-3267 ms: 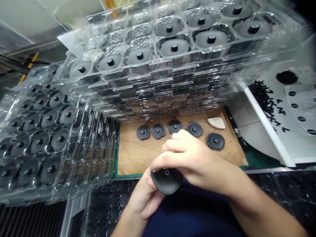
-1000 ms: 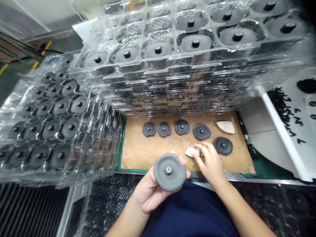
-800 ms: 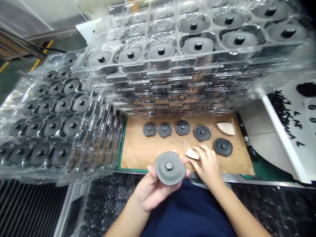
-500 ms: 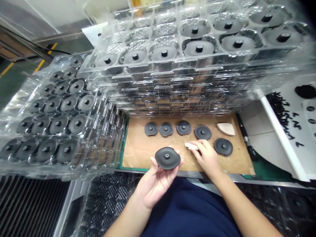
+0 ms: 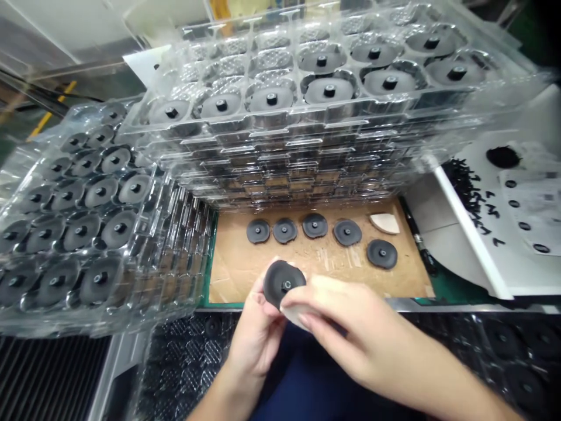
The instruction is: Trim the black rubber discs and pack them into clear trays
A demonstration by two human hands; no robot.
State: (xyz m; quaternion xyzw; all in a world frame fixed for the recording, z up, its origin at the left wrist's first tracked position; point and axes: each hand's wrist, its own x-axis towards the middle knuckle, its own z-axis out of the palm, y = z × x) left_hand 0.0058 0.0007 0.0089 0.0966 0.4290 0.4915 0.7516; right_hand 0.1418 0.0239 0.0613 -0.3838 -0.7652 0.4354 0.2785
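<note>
My left hand (image 5: 254, 333) grips a round dark grey rubber disc (image 5: 280, 282) with a small metal nut at its middle, held up just in front of the cardboard mat (image 5: 236, 263). My right hand (image 5: 346, 330) is closed on a small pale wedge-shaped piece (image 5: 294, 316) and presses it against the lower right edge of that disc. Several more grey discs (image 5: 314, 225) lie in a row on the mat, and one disc (image 5: 382, 254) lies apart to the right. A second pale wedge piece (image 5: 384, 223) rests at the mat's far right.
A tall stack of clear plastic trays (image 5: 307, 117) holding grey discs rises behind the mat. Another stack of filled trays (image 5: 79, 216) stands on the left. A white tray (image 5: 504, 234) with small black parts sits on the right. Dark empty trays (image 5: 184, 362) lie in front.
My right hand has picked the pale wedge piece up off the mat and brought it back to the disc in my left hand. The disc has tilted toward me.
</note>
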